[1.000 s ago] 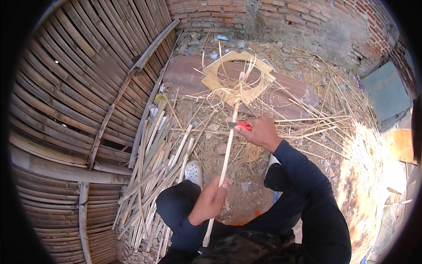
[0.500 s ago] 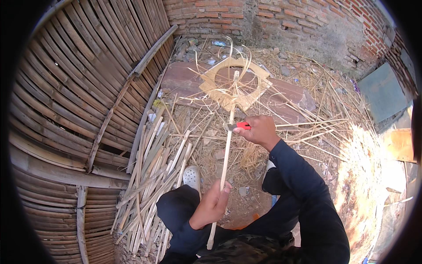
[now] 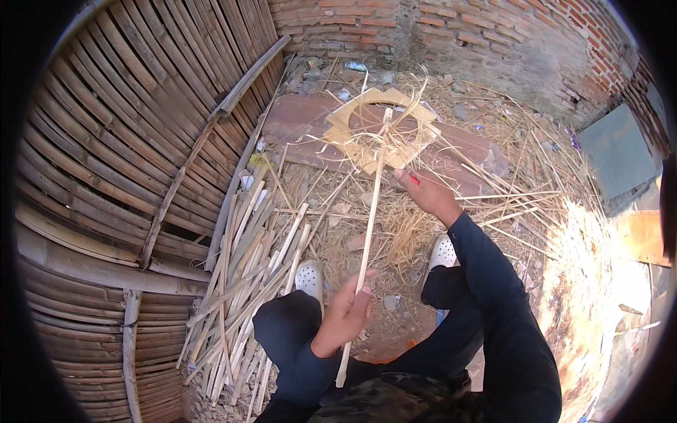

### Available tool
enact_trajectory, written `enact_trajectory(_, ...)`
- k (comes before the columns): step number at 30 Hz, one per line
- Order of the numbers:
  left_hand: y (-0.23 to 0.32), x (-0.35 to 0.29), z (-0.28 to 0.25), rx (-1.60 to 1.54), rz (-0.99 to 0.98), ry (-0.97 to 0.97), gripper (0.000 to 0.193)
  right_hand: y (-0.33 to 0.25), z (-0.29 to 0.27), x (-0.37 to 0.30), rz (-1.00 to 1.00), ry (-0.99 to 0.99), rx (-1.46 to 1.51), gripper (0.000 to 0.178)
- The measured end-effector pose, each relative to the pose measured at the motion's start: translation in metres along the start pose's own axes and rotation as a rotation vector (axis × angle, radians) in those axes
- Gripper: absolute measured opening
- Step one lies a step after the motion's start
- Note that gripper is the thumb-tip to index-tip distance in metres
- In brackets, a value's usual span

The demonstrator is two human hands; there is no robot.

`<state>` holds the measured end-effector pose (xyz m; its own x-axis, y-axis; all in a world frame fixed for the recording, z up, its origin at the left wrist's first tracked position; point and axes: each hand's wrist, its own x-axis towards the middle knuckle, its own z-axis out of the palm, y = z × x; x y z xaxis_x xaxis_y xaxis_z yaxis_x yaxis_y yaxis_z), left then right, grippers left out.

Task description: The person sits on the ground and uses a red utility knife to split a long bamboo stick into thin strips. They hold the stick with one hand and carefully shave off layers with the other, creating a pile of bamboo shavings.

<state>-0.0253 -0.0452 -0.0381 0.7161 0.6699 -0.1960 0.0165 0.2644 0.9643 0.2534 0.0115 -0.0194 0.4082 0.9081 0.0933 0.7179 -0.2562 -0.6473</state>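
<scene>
- Bamboo strip (image 3: pixel 371 225) — long and pale, it slants from the lap at the near end to a far tip above a ring-shaped wooden frame; I see thin curls bristling from its far part.
- Left hand (image 3: pixel 344 310): the nearer of the two on my feed, with thumb and fingers wrapped about the strip's near part, not far from its end.
- Left shoe (image 3: pixel 309 278) and right shoe (image 3: pixel 443 252): pale and dotted with holes, one on either side of the strip.
- Pile of split strips (image 3: pixel 236 310): heaped on the left, most of them running near to far.
- Right hand (image 3: pixel 429 194): farther out, just right of the strip, fingers clamped on a red-handled knife (image 3: pixel 415 180) and hiding most of it. I cannot tell whether the blade touches the strip.
- Wooden frame (image 3: pixel 340 134): yellowish, jagged outside, round opening within, curls scattered over it; it lies beyond the right hand.
- Brown board (image 3: pixel 472 151): under and around the frame, flat on the littered ground.
- Brick wall (image 3: pixel 352 21): farthest from me — a slatted bamboo wall (image 3: pixel 141 141) rises along the left.
</scene>
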Motion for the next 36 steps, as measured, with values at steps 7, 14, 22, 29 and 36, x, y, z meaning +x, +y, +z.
enact_trajectory(7, -0.002, 0.006, -0.007, 0.033, 0.02, 0.102, 0.041, -0.03, 0.038, -0.074, -0.632, -0.063, -0.195, 0.06)
enact_trajectory(14, 0.009, 0.0, -0.01, 0.016, -0.011, 0.104, 0.041, -0.017, 0.037, -0.047, -0.522, -0.029, -0.233, 0.061)
enact_trajectory(22, 0.007, -0.006, -0.007, -0.059, -0.064, -0.016, 0.039, -0.001, 0.02, -0.009, -0.186, -0.034, -0.251, 0.064)
enact_trajectory(29, 0.002, -0.004, -0.013, 0.092, 0.022, 0.161, 0.037, -0.029, 0.042, -0.062, -0.471, -0.205, -0.295, 0.067)
enact_trajectory(36, 0.015, -0.003, -0.012, 0.341, 0.108, 0.233, 0.037, -0.023, 0.048, -0.053, -0.461, -0.121, -0.269, 0.065)
